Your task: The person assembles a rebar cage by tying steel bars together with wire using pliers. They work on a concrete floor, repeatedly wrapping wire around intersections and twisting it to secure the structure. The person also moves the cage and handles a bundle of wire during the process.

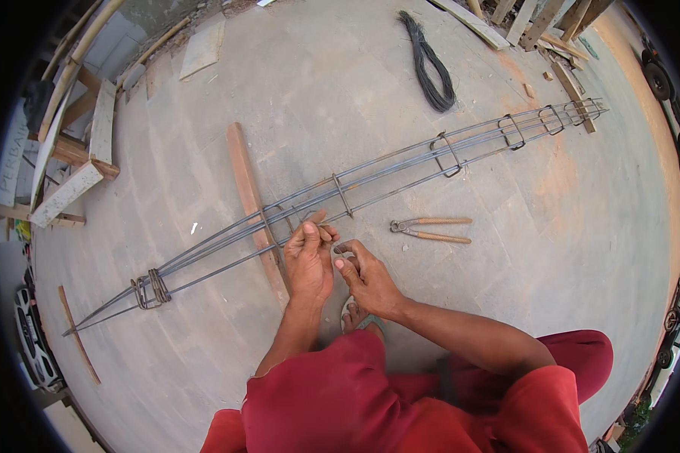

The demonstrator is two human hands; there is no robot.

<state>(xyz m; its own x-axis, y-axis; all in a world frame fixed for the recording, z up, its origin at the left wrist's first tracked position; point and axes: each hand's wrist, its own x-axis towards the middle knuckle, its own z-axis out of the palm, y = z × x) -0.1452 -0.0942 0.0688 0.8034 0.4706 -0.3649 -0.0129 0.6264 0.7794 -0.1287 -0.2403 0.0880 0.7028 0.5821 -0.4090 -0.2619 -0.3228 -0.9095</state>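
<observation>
Long steel rebars run diagonally across in front of me, with square stirrups spaced along them. My left hand is closed in a pinch just on the near side of the bars, beside a stirrup. What its fingertips hold is too small to make out. Close by on its right, my right hand has its fingers curled and thumb bent inward; whatever they may grip is unclear. Pincers with rusty handles lie on the ground right of my hands, jaws toward the left.
A wooden beam lies under the bars; a stick and a board lie under their ends. Bunched stirrups hang at the left. A coil of dark wire lies beyond. Timber stands far left.
</observation>
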